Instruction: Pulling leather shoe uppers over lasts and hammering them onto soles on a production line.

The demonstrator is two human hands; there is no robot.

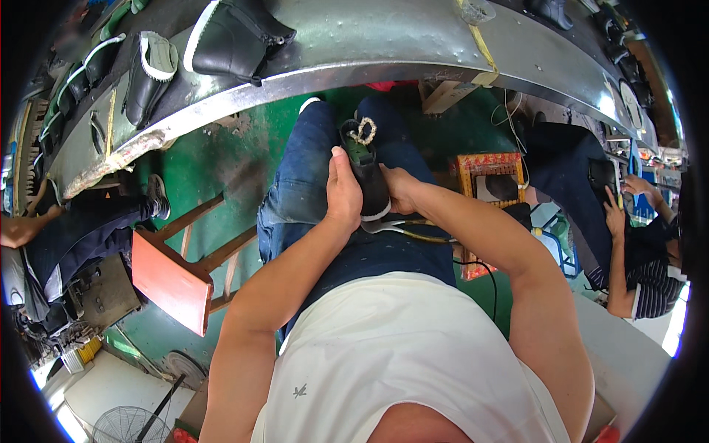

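Note:
A small black shoe [374, 186] rests above my lap with its pale-edged end toward my body. A green piece, apparently a last, shows in its opening, and a beige loop [364, 132] stands out at the far end. My left hand [344, 190] is closed along the shoe's left side, thumb stretched upward. From the other side my right hand [401, 190] grips it; some of those fingers are hidden behind the shoe. Across my thighs, just below the shoe, lies a metal hand tool [391, 226], partly covered, with yellowish handles.
A curved metal bench [384, 44] runs ahead of me, bearing black shoes [235, 38] at left. An orange stool [171, 280] stands left, a red-orange crate [490, 177] right. Co-workers sit on both sides. A fan [131, 426] is at lower left, and a black cable hangs at my right.

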